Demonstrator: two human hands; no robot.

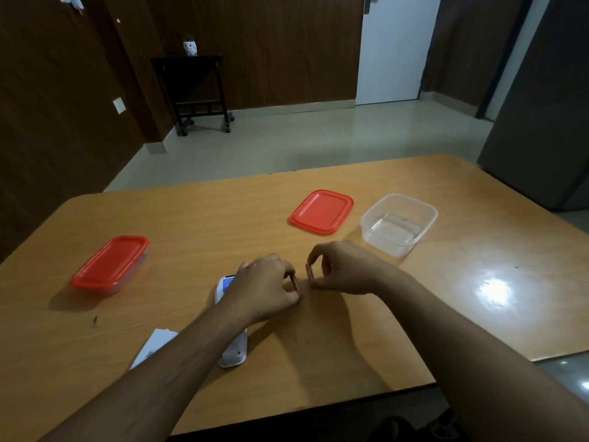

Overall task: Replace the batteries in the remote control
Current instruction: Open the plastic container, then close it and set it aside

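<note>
Near the table's middle, each hand pinches one battery: left hand (264,287), right hand (342,271). Beneath the left forearm lies the white remote control (234,354). Check polarity, then seat each battery squarely.

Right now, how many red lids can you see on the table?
2. One red lid lies loose beside the open clear container at the far right. The other lid is closed on a container at the left. None seems hidden.
</note>
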